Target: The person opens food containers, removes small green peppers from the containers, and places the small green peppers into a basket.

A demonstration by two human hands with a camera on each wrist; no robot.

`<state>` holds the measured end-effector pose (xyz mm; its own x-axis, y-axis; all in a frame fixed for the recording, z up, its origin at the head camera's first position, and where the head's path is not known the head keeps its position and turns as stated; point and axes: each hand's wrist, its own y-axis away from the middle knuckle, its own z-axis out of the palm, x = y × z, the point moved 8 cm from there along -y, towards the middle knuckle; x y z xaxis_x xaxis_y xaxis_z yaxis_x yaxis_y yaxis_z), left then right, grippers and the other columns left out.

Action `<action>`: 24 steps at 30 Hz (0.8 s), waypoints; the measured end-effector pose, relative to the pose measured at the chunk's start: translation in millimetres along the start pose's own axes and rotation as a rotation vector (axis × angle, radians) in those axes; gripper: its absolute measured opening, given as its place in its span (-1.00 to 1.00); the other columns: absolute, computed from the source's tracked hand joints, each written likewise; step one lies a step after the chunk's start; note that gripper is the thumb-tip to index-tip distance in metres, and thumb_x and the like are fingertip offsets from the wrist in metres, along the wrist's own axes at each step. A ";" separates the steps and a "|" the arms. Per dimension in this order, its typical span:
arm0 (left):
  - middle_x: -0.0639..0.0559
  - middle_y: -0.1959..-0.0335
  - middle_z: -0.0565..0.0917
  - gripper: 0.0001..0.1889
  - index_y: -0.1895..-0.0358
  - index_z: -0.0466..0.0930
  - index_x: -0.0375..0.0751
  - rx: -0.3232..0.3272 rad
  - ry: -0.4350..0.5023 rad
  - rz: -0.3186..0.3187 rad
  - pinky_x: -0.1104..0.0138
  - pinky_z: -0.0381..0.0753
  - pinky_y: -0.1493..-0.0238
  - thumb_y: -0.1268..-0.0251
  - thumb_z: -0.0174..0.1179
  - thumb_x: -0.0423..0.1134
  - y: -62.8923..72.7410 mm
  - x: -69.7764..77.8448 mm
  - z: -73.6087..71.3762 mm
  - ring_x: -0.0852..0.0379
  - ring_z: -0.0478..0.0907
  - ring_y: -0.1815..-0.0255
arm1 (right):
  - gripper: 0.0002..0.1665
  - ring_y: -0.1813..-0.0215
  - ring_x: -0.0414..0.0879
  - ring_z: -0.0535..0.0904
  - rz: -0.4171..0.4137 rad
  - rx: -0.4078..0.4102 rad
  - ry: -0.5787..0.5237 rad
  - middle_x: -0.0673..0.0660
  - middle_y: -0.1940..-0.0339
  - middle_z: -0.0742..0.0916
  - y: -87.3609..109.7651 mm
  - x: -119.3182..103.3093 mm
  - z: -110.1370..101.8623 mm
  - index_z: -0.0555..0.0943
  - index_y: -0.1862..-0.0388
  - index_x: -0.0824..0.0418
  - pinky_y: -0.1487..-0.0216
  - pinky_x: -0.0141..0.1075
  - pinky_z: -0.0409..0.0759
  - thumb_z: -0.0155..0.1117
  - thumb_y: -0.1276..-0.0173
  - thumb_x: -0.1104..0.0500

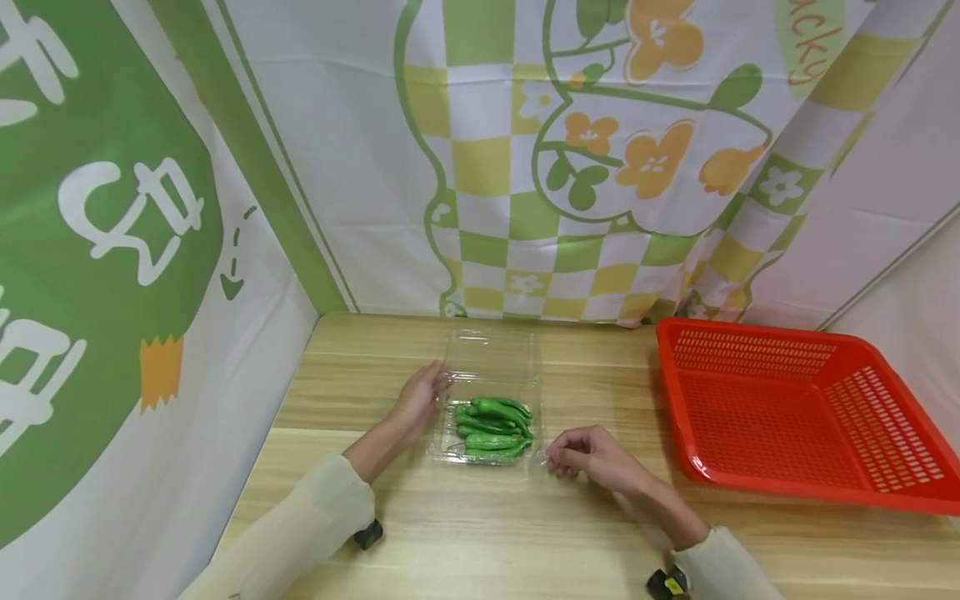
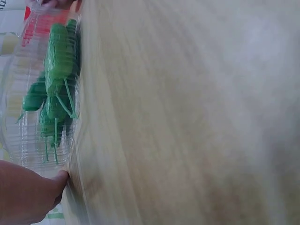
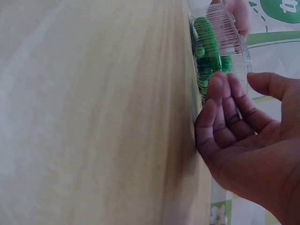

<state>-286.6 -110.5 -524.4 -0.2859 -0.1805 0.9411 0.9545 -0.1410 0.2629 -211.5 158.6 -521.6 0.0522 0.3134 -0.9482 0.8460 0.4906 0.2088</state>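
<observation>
A clear plastic clamshell box (image 1: 489, 392) lies open on the wooden table (image 1: 480, 533), its lid flat behind it. Several green peppers (image 1: 491, 427) fill its front half. My left hand (image 1: 438, 385) touches the box's left edge with nearly straight fingers. In the left wrist view that hand (image 2: 56, 180) meets the corner of the box (image 2: 18, 140) beside the peppers (image 2: 56, 79). My right hand (image 1: 558, 460) rests on the table at the box's front right corner, fingers loosely curled and holding nothing. The right wrist view shows this hand (image 3: 234, 89) just short of the box (image 3: 229, 42) and peppers (image 3: 208, 40).
A red perforated plastic basket (image 1: 757, 354) stands on the right side of the table. Printed cloth backdrops (image 1: 525, 167) close off the back and left sides. Bare wood lies in front of the box.
</observation>
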 end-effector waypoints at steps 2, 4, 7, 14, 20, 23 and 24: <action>-0.54 -0.62 0.15 -0.40 -0.56 0.04 -0.62 -0.011 -0.011 0.004 -0.08 -0.04 -0.75 -0.82 -0.35 -0.12 3.4 0.0 0.0 -0.37 0.06 -0.69 | -0.78 0.22 -0.05 0.70 -0.017 0.024 0.031 0.31 0.22 0.80 0.3 -2.1 -3.8 0.71 0.13 0.45 0.17 -0.32 0.75 0.24 -0.56 0.28; -0.51 -0.64 0.11 -0.40 -0.58 0.02 -0.58 -0.024 -0.020 0.002 -0.07 -0.08 -0.76 -0.82 -0.35 -0.11 6.4 -1.0 0.2 -0.35 0.02 -0.71 | -0.79 0.22 -0.05 0.70 -0.029 0.056 0.082 0.28 0.23 0.80 0.8 -4.1 -7.9 0.72 0.12 0.43 0.19 -0.33 0.75 0.23 -0.57 0.27; -0.48 -0.68 0.04 -0.37 -0.63 -0.07 -0.55 -0.047 -0.030 -0.002 -0.06 -0.13 -0.76 -0.82 -0.36 -0.09 11.4 -2.3 1.5 -0.33 -0.03 -0.72 | -0.79 0.26 -0.04 0.68 -0.039 0.111 0.186 0.22 0.26 0.79 2.8 -7.5 -13.8 0.72 0.07 0.39 0.31 -0.35 0.70 0.24 -0.57 0.24; -0.44 -0.69 0.02 -0.36 -0.65 -0.08 -0.52 -0.058 -0.030 0.001 -0.07 -0.13 -0.76 -0.81 -0.36 -0.10 22.9 -4.3 3.6 -0.32 -0.07 -0.73 | -0.70 0.14 -0.07 0.70 -0.069 0.266 0.384 0.14 0.16 0.80 8.4 -27.4 -23.2 0.66 -0.13 0.43 0.20 -0.33 0.73 0.31 -0.52 0.29; -0.45 -0.70 -0.03 -0.37 -0.65 -0.09 -0.52 -0.061 -0.029 0.004 -0.07 -0.19 -0.76 -0.80 -0.33 -0.13 29.0 -4.6 5.6 -0.34 -0.14 -0.74 | -0.64 -0.03 0.10 0.72 -0.190 0.354 0.598 0.24 -0.01 0.78 13.3 -56.9 -20.2 0.66 -0.17 0.42 0.06 -0.10 0.81 0.40 -0.45 0.31; -0.46 -0.70 -0.05 -0.38 -0.65 -0.09 -0.53 -0.055 -0.027 0.000 -0.07 -0.22 -0.76 -0.80 -0.32 -0.14 30.2 -5.8 5.3 -0.34 -0.18 -0.75 | -0.62 -0.06 0.14 0.71 -0.268 0.373 0.706 0.25 -0.04 0.76 14.0 -72.9 -16.2 0.67 -0.16 0.40 -0.02 -0.02 0.80 0.45 -0.41 0.29; -0.47 -0.70 -0.05 -0.38 -0.64 -0.09 -0.54 -0.054 -0.025 0.000 -0.07 -0.23 -0.76 -0.80 -0.32 -0.15 30.2 -6.6 5.2 -0.34 -0.19 -0.75 | -0.61 -0.07 0.15 0.70 -0.293 0.377 0.735 0.25 -0.05 0.76 13.9 -77.9 -15.1 0.67 -0.15 0.40 -0.05 0.00 0.79 0.46 -0.41 0.28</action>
<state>-255.4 -108.5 -521.5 -0.2830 -0.1558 0.9464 0.9483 -0.1931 0.2518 -211.8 153.3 -441.2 -0.4400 0.7254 -0.5293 0.8976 0.3729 -0.2350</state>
